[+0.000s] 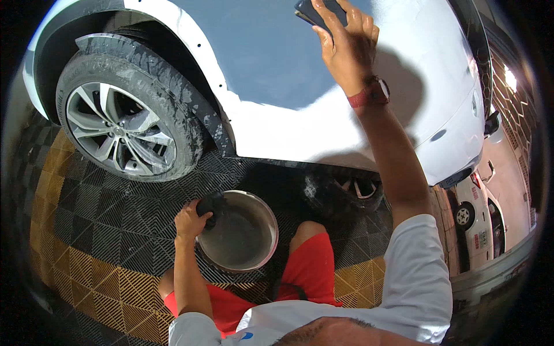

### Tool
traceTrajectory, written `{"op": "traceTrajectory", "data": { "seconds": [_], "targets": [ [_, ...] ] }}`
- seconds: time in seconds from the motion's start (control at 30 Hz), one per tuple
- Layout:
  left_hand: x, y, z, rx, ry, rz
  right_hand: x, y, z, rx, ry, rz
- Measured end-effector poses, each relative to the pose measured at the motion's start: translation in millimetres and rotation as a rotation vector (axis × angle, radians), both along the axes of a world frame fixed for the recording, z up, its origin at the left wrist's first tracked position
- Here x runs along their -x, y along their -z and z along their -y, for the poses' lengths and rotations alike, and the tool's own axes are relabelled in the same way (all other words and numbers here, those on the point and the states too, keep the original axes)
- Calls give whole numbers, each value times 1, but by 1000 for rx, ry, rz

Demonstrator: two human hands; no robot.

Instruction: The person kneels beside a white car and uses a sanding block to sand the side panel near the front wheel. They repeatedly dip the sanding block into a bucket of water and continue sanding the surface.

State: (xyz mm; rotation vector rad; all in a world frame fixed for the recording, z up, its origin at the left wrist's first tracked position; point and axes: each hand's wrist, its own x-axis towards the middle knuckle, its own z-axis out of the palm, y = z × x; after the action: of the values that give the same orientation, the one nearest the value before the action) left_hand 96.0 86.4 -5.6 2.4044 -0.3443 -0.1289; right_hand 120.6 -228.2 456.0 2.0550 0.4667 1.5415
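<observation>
A right hand (pixel 350 53) grips a dark block (pixel 304 10) against a white car (pixel 288 130). The left hand (pixel 189 222) clutches a black pad (pixel 214 205) at a bucket rim (pixel 276 230).

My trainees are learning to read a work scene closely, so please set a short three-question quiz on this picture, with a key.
1. Multiple choice. Where is the left hand, which grips a black item?
a) On the wheel
b) At the round basin's rim
c) Against the car

2. True or false: the red-strapped watch is on the left wrist.

3. Fill in the gap: the right hand holds a dark block at the ____ area of the otherwise white car body.

Key
1: b
2: False; the watch is on the right wrist.
3: grey
</observation>
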Motion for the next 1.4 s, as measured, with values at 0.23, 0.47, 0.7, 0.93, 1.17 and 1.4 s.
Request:
{"op": "traceTrajectory", "data": {
  "seconds": [0.23,0.47,0.7,0.93,1.17,1.4],
  "targets": [
    [2,-2,5,-15,15,16,36,48,85,92,67,-79],
    [0,11,-4,-52,10,71,-7,-48,-27,-73,-65,-67],
    [4,10,4,-47,22,87,3,6,50,234,-17,-51],
    [0,13,-9,-51,-2,63,-27,-36,-58,-4,36,-38],
    [2,7,10,-22,17,16,25,102,77,240,82,-283],
    [7,8,-3,-74,-19,22,-31,70,-51,213,74,-159]
  ]
}}
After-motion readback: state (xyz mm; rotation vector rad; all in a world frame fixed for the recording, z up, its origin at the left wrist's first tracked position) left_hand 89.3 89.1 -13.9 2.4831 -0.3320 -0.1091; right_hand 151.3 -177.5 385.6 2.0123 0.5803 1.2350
